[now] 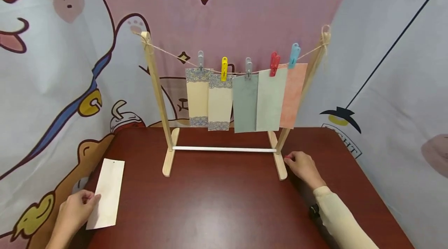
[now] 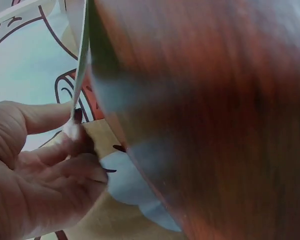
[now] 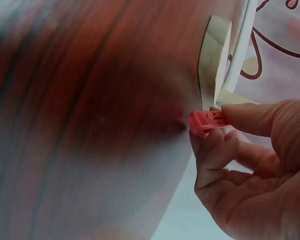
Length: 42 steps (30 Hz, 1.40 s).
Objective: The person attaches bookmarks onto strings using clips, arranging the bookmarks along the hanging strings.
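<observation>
My left hand [image 1: 76, 209] pinches a long cream paper card [image 1: 108, 190] by its side, over the table's left edge; a small hole shows near the card's top. In the left wrist view that card [image 2: 81, 60] appears nearly edge-on between thumb and fingers. At the right, my right hand [image 1: 303, 166] holds a red clothespin [image 3: 204, 122] between thumb and fingertips, beside the right foot of a wooden rack [image 1: 281, 165]. Across the rack runs a string [image 1: 171, 53], from which several cards hang by clothespins, among them a grey-green card [image 1: 245, 105] and a pink card [image 1: 293, 97].
The rack's left post [image 1: 157, 93] and white crossbar [image 1: 224, 149] stand towards the back of the dark red-brown table [image 1: 210, 202]. Grey, yellow [image 1: 224, 69], red [image 1: 274, 64] and blue clothespins sit along the string. A printed cartoon cloth [image 1: 245, 15] hangs behind and at both sides.
</observation>
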Motion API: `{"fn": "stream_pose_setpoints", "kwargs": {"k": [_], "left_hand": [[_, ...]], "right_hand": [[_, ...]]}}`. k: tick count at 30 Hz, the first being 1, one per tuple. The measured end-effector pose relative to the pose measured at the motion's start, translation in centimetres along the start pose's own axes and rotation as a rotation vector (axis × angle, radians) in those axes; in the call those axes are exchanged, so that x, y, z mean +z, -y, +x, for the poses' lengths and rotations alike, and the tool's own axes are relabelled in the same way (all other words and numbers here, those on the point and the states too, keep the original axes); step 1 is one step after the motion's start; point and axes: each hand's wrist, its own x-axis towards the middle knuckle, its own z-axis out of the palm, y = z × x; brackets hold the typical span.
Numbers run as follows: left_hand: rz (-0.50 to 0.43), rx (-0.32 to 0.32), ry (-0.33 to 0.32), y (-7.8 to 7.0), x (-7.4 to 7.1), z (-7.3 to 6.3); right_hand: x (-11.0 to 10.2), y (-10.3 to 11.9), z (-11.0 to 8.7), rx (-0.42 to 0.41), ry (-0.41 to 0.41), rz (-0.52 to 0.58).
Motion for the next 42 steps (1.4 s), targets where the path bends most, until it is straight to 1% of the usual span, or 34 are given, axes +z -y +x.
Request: {"fn": "stream_pose_setpoints", "kwargs": {"k": [2,4,7,8,10,14,17,19,21,23,26,30,34,36,40,42], "left_hand": [[-0.018,0.031,-0.08,-0.3,0.1,-0.3],[-0.05,0.058,-0.142,-0.8,0.3,-0.4],[-0.141,0.047,-0.207,-2.1,0.6,-0.5],[-0.181,0.037,-0.223,-2.5,0.7,-0.5],[-0.264,0.022,-0.252,-3.4,1.0,-0.5],[-0.472,-0.015,-0.299,-5.1,1.2,-0.6],[-0.611,-0.04,-0.328,-6.5,0.8,-0.6],[-0.667,-0.037,-0.343,-7.5,0.3,-0.5],[-0.704,-0.021,-0.359,-8.5,-0.2,-0.5],[-0.728,0.0,-0.374,-9.4,-0.7,-0.5],[-0.743,0.044,-0.399,-10.8,-1.1,-0.5],[-0.783,0.114,-0.412,-12.5,-1.2,0.1],[-0.852,0.17,-0.438,-13.8,-0.7,0.8],[-0.882,0.185,-0.45,-14.3,-0.2,1.1],[-0.936,0.224,-0.458,-15.3,-0.1,1.8],[-0.954,0.245,-0.462,-15.8,-0.3,2.1]], "right_hand": [[-0.1,-0.2,-0.5,-0.025,-0.029,-0.021],[-0.4,-0.2,-1.0,-0.054,-0.081,-0.03],[-1.0,0.1,-1.7,-0.094,-0.176,-0.014],[-1.2,0.3,-1.9,-0.104,-0.203,-0.002],[-1.5,0.8,-2.3,-0.112,-0.23,0.035],[-1.6,2.4,-2.7,-0.148,-0.236,0.103],[-1.4,4.0,-2.7,-0.199,-0.252,0.138],[-1.2,5.4,-2.6,-0.22,-0.261,0.151],[-1.1,7.0,-2.5,-0.235,-0.257,0.179],[-0.9,8.7,-2.3,-0.245,-0.234,0.223],[-0.8,11.0,-1.9,-0.299,-0.211,0.3],[-0.9,13.8,-1.5,-0.39,-0.213,0.387],[-1.3,16.2,-1.0,-0.465,-0.177,0.484],[-1.7,17.2,-0.8,-0.483,-0.148,0.535],[-2.5,19.1,-0.4,-0.481,-0.124,0.635],[-2.8,20.3,-0.2,-0.474,-0.129,0.665]]}}
